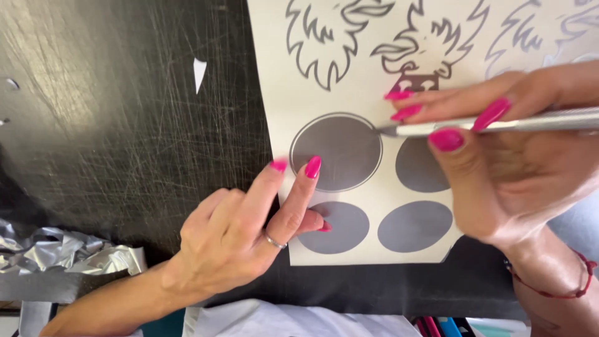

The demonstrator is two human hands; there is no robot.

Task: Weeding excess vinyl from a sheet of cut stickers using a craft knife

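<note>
A cream sheet (281,93) with grey cut shapes lies on a scratched black mat (125,137). It carries grey discs and flame-like outlines (324,37) above them. My right hand (518,168) grips a thin silver craft knife (499,125), whose tip touches the right edge of the upper-left grey disc (337,153). My left hand (243,231) presses two fingertips on the sheet at that disc's lower left, holding it flat. Three more grey discs sit nearby, the lower ones (415,226) partly hidden by my hands.
Crumpled silver foil scraps (62,253) lie at the lower left of the mat. A small white paper sliver (199,73) rests on the mat above. White cloth (293,318) and coloured pens (443,326) show along the bottom edge.
</note>
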